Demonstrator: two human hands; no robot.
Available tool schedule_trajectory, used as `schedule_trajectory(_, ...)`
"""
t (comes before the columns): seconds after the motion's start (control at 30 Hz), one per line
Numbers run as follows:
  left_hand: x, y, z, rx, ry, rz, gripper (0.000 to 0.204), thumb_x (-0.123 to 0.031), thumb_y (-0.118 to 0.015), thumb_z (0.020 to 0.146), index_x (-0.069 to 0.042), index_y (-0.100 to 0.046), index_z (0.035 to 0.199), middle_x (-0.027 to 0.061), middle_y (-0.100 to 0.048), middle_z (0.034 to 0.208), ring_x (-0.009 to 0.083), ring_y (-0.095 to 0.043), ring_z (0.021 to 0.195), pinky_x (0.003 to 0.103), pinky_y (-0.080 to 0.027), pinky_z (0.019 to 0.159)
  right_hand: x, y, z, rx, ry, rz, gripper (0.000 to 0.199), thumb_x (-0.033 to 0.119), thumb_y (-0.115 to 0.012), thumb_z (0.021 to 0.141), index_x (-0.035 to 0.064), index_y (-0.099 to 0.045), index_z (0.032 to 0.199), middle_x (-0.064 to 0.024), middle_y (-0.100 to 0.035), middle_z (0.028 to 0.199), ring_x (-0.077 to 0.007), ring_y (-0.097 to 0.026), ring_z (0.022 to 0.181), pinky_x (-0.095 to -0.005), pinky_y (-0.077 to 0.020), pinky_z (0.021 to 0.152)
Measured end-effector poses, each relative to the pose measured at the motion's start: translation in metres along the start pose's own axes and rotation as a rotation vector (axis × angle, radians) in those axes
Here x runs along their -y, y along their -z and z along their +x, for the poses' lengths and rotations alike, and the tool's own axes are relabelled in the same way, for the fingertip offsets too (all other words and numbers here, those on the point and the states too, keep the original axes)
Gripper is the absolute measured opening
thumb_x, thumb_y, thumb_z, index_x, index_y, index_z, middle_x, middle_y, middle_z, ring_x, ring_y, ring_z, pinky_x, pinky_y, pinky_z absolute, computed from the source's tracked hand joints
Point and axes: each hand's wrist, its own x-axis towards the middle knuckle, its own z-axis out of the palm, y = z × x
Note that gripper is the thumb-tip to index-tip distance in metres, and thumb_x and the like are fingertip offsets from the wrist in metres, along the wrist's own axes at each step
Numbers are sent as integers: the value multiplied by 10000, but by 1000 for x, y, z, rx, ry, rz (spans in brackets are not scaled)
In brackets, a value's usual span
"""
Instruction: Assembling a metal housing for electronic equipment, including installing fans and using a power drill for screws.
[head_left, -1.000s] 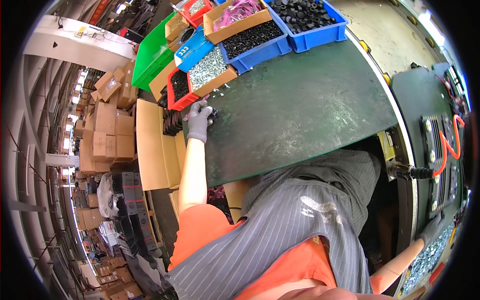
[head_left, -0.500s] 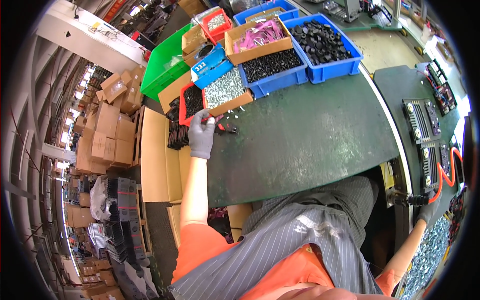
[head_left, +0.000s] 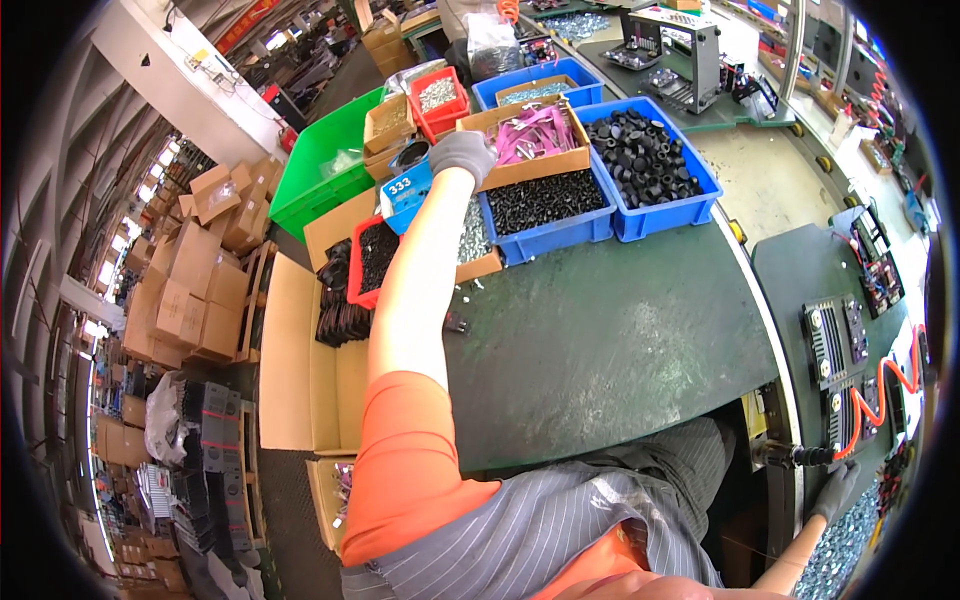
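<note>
My left hand (head_left: pixel 463 157), in a grey glove, reaches far over the bench to the near left corner of a cardboard box (head_left: pixel 540 165) of pink strips. Its fingers bend down out of sight, so any hold is hidden. Just below it are a small blue box (head_left: pixel 405 198) and a cardboard tray of silvery small parts (head_left: pixel 474 238), partly covered by my forearm. My gloved right hand (head_left: pixel 834 490) is low at the right, fingers stretched out, beside a bin of shiny small metal parts (head_left: pixel 840 550). A black powered screwdriver (head_left: pixel 803 456) with an orange coiled cord lies just above it.
Blue bins hold black screws (head_left: pixel 550 200) and black round caps (head_left: pixel 645 170). A red bin (head_left: pixel 368 262) of dark screws, a green crate (head_left: pixel 325 170) and an open carton (head_left: pixel 300 350) stand left. Finned metal modules (head_left: pixel 826 345) lie on the right bench (head_left: pixel 790 265).
My left hand has left the red bin and moved farther out and right, to the pink-strip box. The view has shifted; my right hand appears lower, farther from the screwdriver.
</note>
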Motion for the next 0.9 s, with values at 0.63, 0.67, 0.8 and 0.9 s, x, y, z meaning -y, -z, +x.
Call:
schedule_trajectory(0.63, -16, -15, 23, 70, 130, -33, 436, -416, -549, 827, -85, -662, 1089, 174, -632, 1131, 319, -618, 1037, 400, -493, 860, -60, 53, -40, -139, -173, -91, 389, 254, -426, 949, -16, -484, 1223, -174, -581, 1134, -297, -541, 1045, -356, -382, 928)
schedule_trajectory(0.67, -15, -13, 20, 64, 126, -28, 436, -416, -549, 827, -85, -662, 1089, 174, -632, 1131, 319, -618, 1037, 400, -493, 860, -65, 53, -40, -139, -179, -85, 389, 254, -426, 949, -16, -484, 1223, -174, -581, 1134, -297, -541, 1045, -356, -382, 928)
schedule_trajectory(0.8, -17, -4, -1, -424, 147, -135, 368, -407, -491, 887, -85, -631, 997, 171, -649, 953, 345, -633, 901, 465, -489, 793, -82, 58, -44, -106, -228, -14, 385, 257, -439, 944, -15, -504, 1208, -164, -578, 1127, -284, -540, 1025, -346, -384, 927)
schedule_trajectory(0.9, -22, 0, -12, -813, -111, -235, 273, -300, -507, 897, -46, -602, 925, 188, -635, 889, 364, -605, 815, 456, -482, 776, -122, 64, -46, -205, -294, 451, 345, 254, -448, 932, 31, -558, 1171, -71, -587, 1029, -182, -540, 962, -285, -414, 853)
